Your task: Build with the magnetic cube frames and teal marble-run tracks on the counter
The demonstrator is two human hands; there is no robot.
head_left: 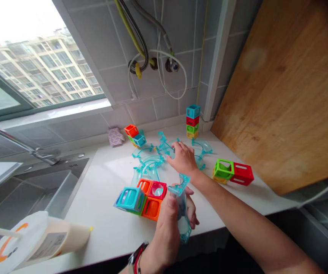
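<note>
Head view, the only one: the left hand point(168, 220) is wrapped around a clear teal track piece point(181, 205), held upright just in front of the cube cluster point(142, 198) on the white desk point(106, 224). Fingers are closed on its middle, with the flared top sticking out above the thumb. The right hand point(183, 158) is stretched forward, fingers spread loosely, resting on the pile of curved tracks point(152, 160) further out. I can't tell if it's actually pinching one or just touching.

Off to the right of that hand sits a green and red cube pair point(232, 172), and beyond it, by the wall, a stack of four cubes point(192, 121). Left of the reaching hand there's another small cube group point(135, 135). The sink point(38, 190) is well off to the left.

My guess on handling: these track bits look like thin, stiff plastic, super light, a bit slick. Grabbing round the straight middle section seems safest, since the flared ends look like they'd snap or slip if squeezed.
</note>
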